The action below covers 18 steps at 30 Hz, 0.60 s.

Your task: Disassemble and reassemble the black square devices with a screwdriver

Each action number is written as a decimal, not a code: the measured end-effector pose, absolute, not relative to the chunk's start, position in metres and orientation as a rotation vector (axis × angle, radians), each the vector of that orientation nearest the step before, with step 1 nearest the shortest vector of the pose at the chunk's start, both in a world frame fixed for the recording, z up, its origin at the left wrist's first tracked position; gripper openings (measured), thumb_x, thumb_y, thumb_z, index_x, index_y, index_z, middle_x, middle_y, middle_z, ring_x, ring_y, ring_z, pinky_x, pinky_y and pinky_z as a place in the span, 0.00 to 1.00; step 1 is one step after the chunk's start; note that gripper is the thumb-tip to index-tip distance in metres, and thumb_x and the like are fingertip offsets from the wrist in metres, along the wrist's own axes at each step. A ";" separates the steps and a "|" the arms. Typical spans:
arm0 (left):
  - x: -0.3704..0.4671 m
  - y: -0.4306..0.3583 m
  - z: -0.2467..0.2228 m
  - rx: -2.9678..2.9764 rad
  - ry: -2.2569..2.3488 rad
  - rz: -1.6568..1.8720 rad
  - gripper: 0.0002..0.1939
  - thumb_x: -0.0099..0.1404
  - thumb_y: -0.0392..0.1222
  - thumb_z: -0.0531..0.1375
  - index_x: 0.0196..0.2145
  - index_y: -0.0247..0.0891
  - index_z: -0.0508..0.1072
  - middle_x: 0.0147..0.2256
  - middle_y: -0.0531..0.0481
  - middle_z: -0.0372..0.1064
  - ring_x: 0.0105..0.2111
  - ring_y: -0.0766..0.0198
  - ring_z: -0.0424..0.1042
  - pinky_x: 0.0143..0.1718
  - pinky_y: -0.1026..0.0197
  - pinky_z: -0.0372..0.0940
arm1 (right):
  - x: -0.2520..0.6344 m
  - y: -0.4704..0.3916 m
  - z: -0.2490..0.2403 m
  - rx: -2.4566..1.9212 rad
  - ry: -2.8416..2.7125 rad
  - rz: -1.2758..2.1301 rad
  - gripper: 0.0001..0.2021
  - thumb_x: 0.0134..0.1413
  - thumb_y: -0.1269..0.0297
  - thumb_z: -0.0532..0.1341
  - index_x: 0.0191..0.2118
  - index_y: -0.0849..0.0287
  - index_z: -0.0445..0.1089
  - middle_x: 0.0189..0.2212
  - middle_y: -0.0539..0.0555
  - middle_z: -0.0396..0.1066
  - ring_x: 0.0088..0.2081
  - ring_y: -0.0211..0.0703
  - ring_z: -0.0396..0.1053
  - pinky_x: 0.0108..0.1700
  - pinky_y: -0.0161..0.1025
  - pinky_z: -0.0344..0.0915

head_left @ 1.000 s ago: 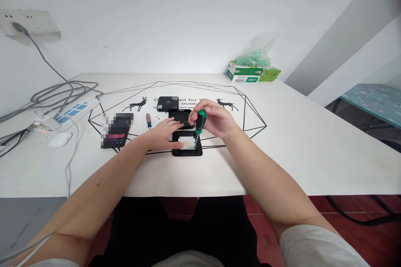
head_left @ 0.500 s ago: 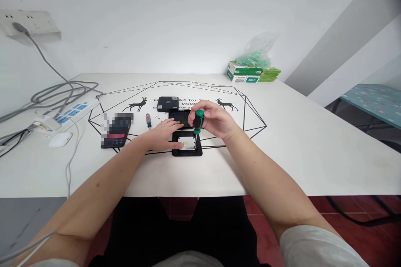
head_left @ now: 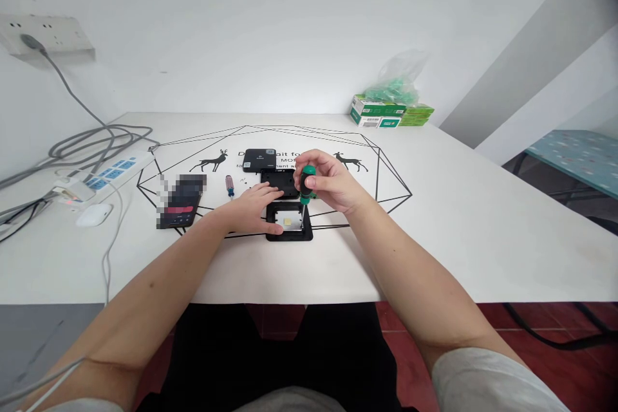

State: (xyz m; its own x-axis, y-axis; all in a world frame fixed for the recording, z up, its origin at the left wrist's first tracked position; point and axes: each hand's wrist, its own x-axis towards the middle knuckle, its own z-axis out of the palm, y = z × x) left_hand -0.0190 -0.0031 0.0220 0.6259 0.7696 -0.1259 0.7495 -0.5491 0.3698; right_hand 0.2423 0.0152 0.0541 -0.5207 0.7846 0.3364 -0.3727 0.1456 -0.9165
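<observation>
My right hand (head_left: 333,183) grips the green and black handle of a screwdriver (head_left: 307,185), held upright. Its shaft points down at the right side of a black device housing (head_left: 290,236), which lies flat with a silvery plate and a small yellowish square (head_left: 287,222) inside. My left hand (head_left: 251,209) is spread out, its thumb on the housing's left side and its fingertips on a second black casing part (head_left: 288,188) just behind. A black cover (head_left: 259,159) with small labels lies further back. The screwdriver's tip is too small to make out.
A second screwdriver (head_left: 229,185) with a clear reddish handle and several tiny dark bits lie left of the casing. Further left are a phone (head_left: 181,203), a white earphone case (head_left: 94,215), a power strip (head_left: 116,172) and cables. Green boxes (head_left: 381,109) stand against the wall.
My right fingers have shifted and loosened slightly round the screwdriver handle, which stays over the same spot. My left hand stays in place.
</observation>
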 end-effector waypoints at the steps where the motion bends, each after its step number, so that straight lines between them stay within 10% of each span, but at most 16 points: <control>1: -0.019 -0.003 0.021 2.467 1.206 0.074 0.56 0.66 0.77 0.64 0.79 0.44 0.56 0.80 0.39 0.46 0.81 0.36 0.38 0.78 0.37 0.46 | 0.242 0.015 0.055 -0.439 -1.457 1.544 0.26 0.44 0.56 0.83 0.47 0.52 0.76 0.36 0.46 0.77 0.35 0.37 0.74 0.39 0.38 0.72; 10: -0.015 -0.007 0.023 2.509 1.154 0.195 0.50 0.67 0.72 0.67 0.75 0.41 0.65 0.78 0.40 0.54 0.80 0.37 0.43 0.78 0.38 0.45 | 0.238 0.020 0.060 -0.471 -1.149 1.394 0.25 0.41 0.55 0.84 0.44 0.50 0.76 0.37 0.44 0.76 0.37 0.35 0.75 0.42 0.35 0.75; 15: -0.004 -0.004 0.013 2.536 1.000 0.585 0.18 0.74 0.60 0.64 0.48 0.47 0.84 0.61 0.46 0.77 0.70 0.43 0.63 0.73 0.37 0.52 | 0.232 0.021 0.056 -0.524 -1.083 1.286 0.25 0.42 0.53 0.83 0.45 0.48 0.76 0.39 0.45 0.77 0.40 0.37 0.75 0.46 0.37 0.76; 18: 0.002 0.000 0.009 2.507 0.972 0.653 0.15 0.76 0.54 0.60 0.38 0.45 0.82 0.52 0.45 0.82 0.61 0.48 0.72 0.68 0.40 0.60 | 0.230 0.021 0.052 -0.546 -1.045 1.263 0.26 0.40 0.53 0.84 0.44 0.48 0.76 0.41 0.45 0.77 0.42 0.38 0.76 0.46 0.38 0.76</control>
State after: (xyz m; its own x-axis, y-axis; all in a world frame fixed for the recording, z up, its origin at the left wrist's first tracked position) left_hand 0.0024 0.0001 0.0088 0.6545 0.7006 0.2841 0.5280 -0.6926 0.4915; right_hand 0.2298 0.0212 0.0525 -0.0414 0.9430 0.3302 -0.5010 0.2663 -0.8235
